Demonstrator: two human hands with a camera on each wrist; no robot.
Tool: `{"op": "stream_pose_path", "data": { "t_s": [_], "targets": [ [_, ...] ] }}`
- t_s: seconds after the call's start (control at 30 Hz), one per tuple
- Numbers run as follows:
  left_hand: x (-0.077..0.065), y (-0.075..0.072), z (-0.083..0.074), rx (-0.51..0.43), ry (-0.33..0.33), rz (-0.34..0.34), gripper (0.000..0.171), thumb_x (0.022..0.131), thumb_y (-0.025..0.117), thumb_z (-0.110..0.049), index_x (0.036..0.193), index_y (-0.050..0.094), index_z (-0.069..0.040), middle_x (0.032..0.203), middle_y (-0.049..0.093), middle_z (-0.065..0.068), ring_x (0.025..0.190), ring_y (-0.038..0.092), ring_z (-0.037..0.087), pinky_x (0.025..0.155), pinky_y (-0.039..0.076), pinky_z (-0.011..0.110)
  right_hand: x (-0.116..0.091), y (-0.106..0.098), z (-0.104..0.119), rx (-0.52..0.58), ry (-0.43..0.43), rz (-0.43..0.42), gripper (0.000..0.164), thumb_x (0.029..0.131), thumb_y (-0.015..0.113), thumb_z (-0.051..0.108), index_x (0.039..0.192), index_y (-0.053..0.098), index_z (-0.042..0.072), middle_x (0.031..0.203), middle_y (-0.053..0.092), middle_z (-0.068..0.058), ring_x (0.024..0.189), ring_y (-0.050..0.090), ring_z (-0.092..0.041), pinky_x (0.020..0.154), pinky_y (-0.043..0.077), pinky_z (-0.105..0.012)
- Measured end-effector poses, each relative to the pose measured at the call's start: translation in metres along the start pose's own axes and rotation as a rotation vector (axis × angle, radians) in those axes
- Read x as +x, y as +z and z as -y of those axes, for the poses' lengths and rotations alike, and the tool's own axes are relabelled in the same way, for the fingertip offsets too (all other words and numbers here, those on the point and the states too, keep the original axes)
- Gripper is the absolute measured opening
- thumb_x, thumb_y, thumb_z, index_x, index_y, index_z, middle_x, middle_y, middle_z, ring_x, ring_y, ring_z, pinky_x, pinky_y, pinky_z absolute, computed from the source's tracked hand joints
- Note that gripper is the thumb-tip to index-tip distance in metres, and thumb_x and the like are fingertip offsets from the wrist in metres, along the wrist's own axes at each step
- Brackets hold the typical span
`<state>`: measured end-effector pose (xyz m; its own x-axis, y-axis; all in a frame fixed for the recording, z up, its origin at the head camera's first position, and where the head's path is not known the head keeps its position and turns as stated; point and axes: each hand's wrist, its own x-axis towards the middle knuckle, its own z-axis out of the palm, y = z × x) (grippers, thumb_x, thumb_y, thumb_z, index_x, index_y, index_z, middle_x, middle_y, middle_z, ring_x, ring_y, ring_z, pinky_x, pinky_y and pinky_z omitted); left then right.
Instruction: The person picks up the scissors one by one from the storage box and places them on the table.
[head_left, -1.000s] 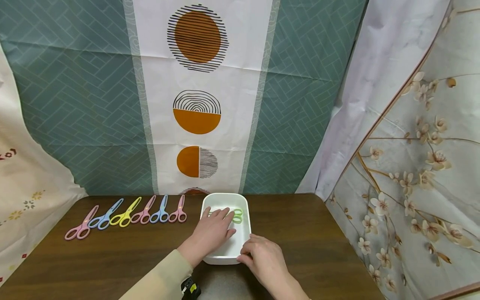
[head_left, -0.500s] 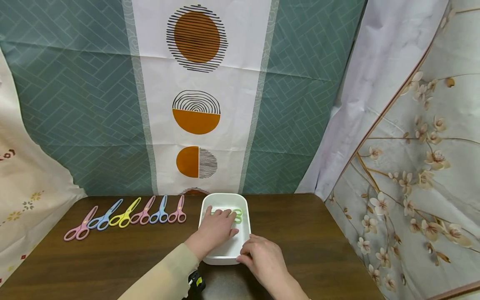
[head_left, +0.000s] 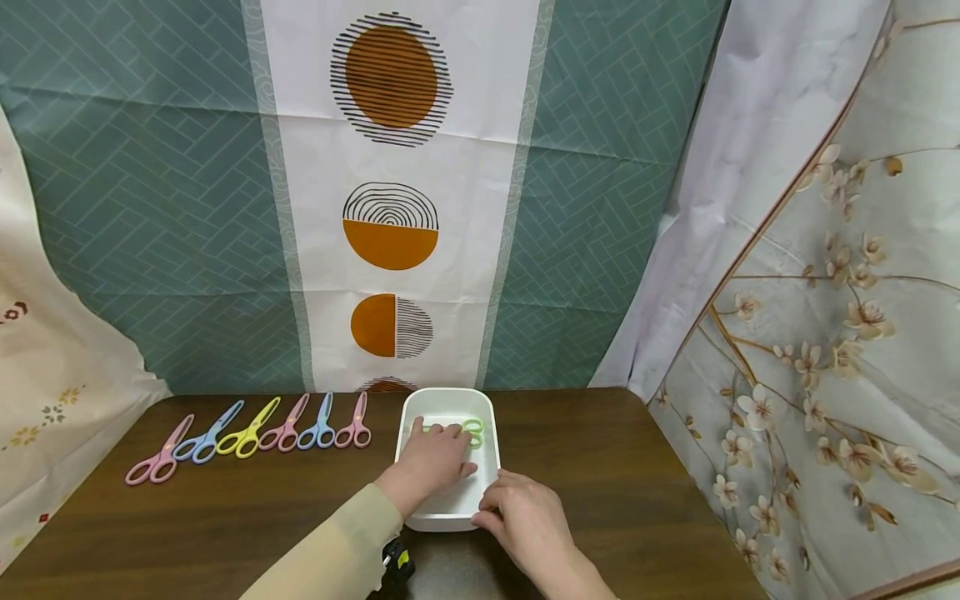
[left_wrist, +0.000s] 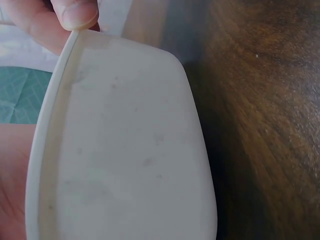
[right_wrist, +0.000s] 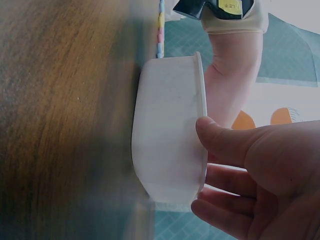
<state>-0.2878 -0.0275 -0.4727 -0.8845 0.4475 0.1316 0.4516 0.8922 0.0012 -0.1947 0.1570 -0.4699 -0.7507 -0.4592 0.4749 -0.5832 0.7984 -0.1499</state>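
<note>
A white plastic box (head_left: 444, 523) stands on the table, with green-handled scissors (head_left: 476, 433) lying inside it. My left hand (head_left: 429, 467) reaches over the box's left side, its fingers down over the scissors and hiding most of them. The thumb sticks out to the right, apart from the handles. My right hand (head_left: 528, 517) holds the box's near right rim. In the right wrist view that hand's thumb (right_wrist: 212, 135) lies on the rim and its fingers bend along the box's other side. The box's outer wall (left_wrist: 135, 140) fills much of the left wrist view.
Several scissors lie in a row left of the box: pink scissors (head_left: 161, 454), blue scissors (head_left: 206, 440), yellow scissors (head_left: 247, 433) and more pink and blue ones. The brown wooden table (head_left: 300, 500) ends at a patterned curtain (head_left: 390, 250) behind.
My left hand has shifted slightly right inside the box, and its fingers look more bent over the green scissors. My right hand stays on the rim.
</note>
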Motion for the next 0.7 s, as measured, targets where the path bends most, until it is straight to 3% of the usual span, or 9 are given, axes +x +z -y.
{"op": "stream_pose_path", "data": {
  "t_s": [0.23, 0.47, 0.7],
  "targets": [
    [0.0023, -0.0014, -0.0044, 0.003, -0.003, 0.022, 0.046, 0.102, 0.077, -0.049, 0.133, 0.075, -0.015, 0.133, 0.073, 0.007, 0.12, 0.069, 0.035, 0.114, 0.042, 0.068, -0.0009, 0.0008, 0.0, -0.006, 0.004, 0.002, 0.018, 0.078, 0.096, 0.032, 0.078, 0.079, 0.027, 0.088, 0.073, 0.018, 0.101, 0.075, -0.013, 0.076, 0.06, -0.031],
    [0.0031, -0.0038, -0.0073, 0.011, -0.017, 0.059, 0.05, 0.101, 0.077, -0.051, 0.138, 0.073, -0.016, 0.133, 0.073, 0.007, 0.122, 0.069, 0.036, 0.113, 0.043, 0.068, -0.0008, 0.0007, 0.0005, 0.01, 0.003, -0.003, 0.018, 0.078, 0.096, 0.032, 0.078, 0.079, 0.028, 0.088, 0.07, 0.018, 0.092, 0.071, -0.009, 0.07, 0.056, -0.028],
    [0.0055, 0.001, -0.0047, 0.003, -0.013, 0.063, 0.049, 0.102, 0.077, -0.051, 0.136, 0.075, -0.017, 0.132, 0.073, 0.007, 0.122, 0.069, 0.036, 0.112, 0.043, 0.069, -0.001, 0.0001, 0.0004, 0.009, -0.001, -0.005, 0.017, 0.078, 0.096, 0.032, 0.079, 0.079, 0.028, 0.091, 0.071, 0.017, 0.095, 0.072, -0.01, 0.072, 0.057, -0.029]
  ]
}}
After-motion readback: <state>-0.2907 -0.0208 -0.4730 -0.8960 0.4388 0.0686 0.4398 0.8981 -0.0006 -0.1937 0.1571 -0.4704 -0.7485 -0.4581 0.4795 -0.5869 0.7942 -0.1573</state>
